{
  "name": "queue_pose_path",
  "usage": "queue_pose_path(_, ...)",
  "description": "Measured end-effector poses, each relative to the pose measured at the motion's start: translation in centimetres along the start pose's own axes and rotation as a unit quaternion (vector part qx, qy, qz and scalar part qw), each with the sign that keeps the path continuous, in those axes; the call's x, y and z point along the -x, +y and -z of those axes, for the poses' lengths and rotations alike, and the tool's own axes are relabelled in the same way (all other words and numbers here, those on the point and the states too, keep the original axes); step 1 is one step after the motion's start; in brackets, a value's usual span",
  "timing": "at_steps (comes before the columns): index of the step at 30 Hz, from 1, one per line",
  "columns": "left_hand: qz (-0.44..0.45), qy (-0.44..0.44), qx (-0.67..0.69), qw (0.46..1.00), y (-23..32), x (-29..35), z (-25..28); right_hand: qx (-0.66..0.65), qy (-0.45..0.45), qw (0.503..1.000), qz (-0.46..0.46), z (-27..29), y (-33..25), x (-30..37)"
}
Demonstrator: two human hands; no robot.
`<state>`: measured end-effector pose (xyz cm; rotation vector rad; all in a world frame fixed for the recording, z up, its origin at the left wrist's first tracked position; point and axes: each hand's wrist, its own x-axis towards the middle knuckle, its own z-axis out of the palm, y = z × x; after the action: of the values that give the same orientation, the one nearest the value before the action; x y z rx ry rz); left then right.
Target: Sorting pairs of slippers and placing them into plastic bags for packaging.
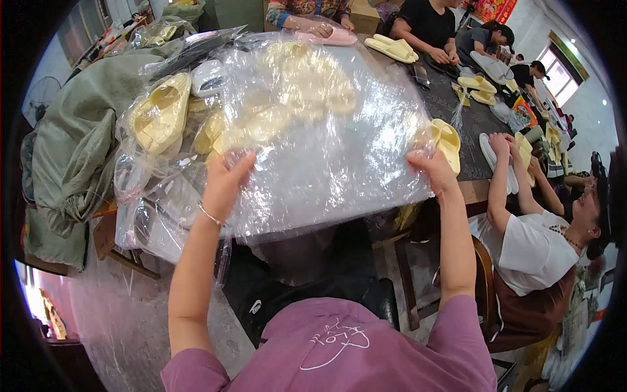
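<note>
A large clear plastic sheet or bag (pixel 326 173) is stretched out in front of me over the near part of the table. My left hand (pixel 227 179) grips its left side, thumb on top and fingers hidden beneath. At the right side my right hand (pixel 434 170) pinches it in the same way. Several pale yellow slippers show blurred through the film. Left of the sheet, a pale yellow slipper (pixel 160 116) lies in clear wrapping. Just beyond my right hand rests another yellow slipper (pixel 448 144).
A grey-green cloth sack (pixel 85 140) bulks at the left. Across the dark table (pixel 450 108), other people handle slippers, among them a pink one (pixel 336 36). Yellow slippers (pixel 392 48) lie at the far side. A seated person in a white shirt (pixel 535 251) is close on my right.
</note>
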<state>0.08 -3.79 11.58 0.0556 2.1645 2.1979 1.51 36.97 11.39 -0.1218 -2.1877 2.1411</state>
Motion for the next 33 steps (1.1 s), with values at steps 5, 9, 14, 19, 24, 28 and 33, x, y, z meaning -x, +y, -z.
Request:
queue_pose_path(5,0.137,0.03,0.074,0.987,-9.0,1.7,-0.4,0.182,0.092,0.979,0.016,1.0,5.7,-2.3)
queue_pose_path(9,0.149,0.047,0.022,0.987,-9.8,2.2,-0.2,0.276,0.146,0.94,0.138,-2.2,3.7,-7.6)
queue_pose_path(14,0.145,0.046,0.013,0.988,-10.3,2.3,0.7,0.323,0.074,0.939,0.096,-7.6,4.3,-18.0)
queue_pose_path(19,0.161,0.03,-0.021,0.986,-9.4,2.2,0.3,0.346,0.172,0.922,-0.022,-7.6,8.8,-27.2)
queue_pose_path(24,0.165,0.044,-0.034,0.985,-9.8,2.0,0.7,0.137,0.046,0.97,-0.193,-8.8,8.9,-30.3)
queue_pose_path(28,0.193,0.05,-0.008,0.98,-8.9,1.8,0.3,0.026,-0.017,0.986,-0.164,-9.9,5.9,-29.1)
queue_pose_path(33,0.171,0.032,-0.011,0.985,-9.8,1.1,-0.1,-0.101,-0.087,0.987,-0.095,-10.2,0.6,-29.0)
